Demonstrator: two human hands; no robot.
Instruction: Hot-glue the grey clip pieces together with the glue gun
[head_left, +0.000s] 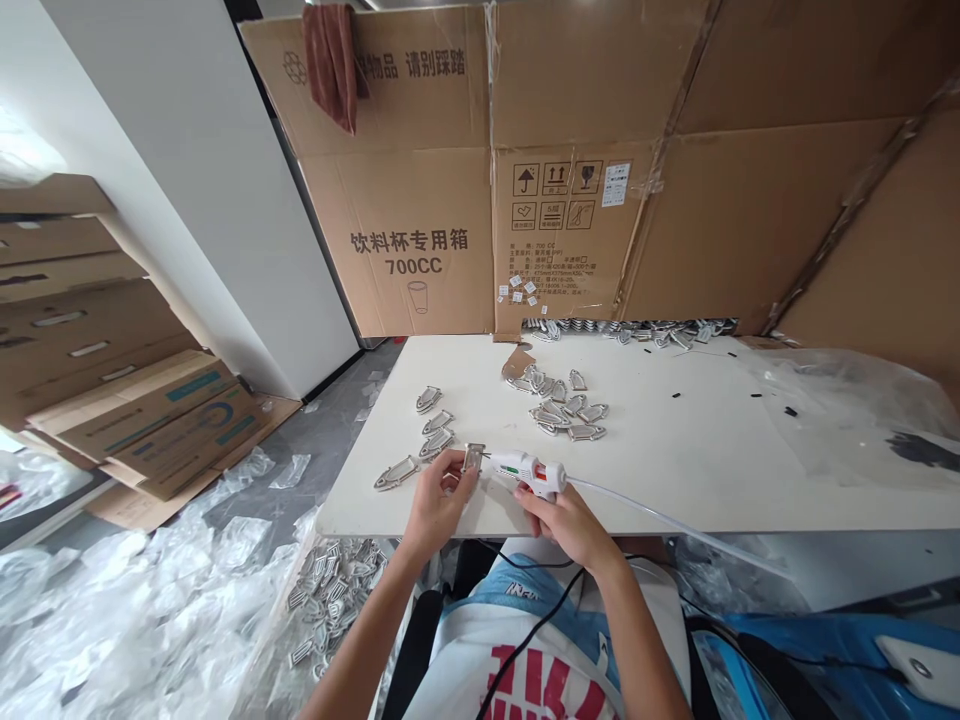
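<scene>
Far to my left, flattened cardboard boxes (112, 400) are stacked on the floor, and crumpled clear plastic wrap (142, 600) spreads out below them. Closer in, a heap of small metal clips (330, 590) lies on the floor just under the near left corner of the white tabletop (675, 470).

On the tabletop, one finished clip (396, 473) lies off to the left of my left hand, and a short row of clips (433, 425) runs away from me just beyond my fingers.

My left hand (435, 505) rests at the near edge of the tabletop. Its grip is pressed together on a small metal piece (473, 457), thumb and fingertips pinching it from the left and holding it against the surface. The piece sits at the very tip of my fingers, just right of them.

Touching that piece from the right is the nozzle of a white glue gun (525, 470). My right hand (566, 520) has its grip wrapped tight around the gun's handle, fingers curled under the body, with the gun pointing left so that its tip meets the piece between my two hands. A clear glue stick (660, 515) trails out of the back of the gun to the right, and a black cord (540, 620) drops down across my lap.

Further back, right of centre, a loose pile of clips (562, 405) lies on the tabletop, well apart from both hands. A clear plastic bag (847, 410) covers the right end, and a cardboard wall (600, 160) stands behind everything.
</scene>
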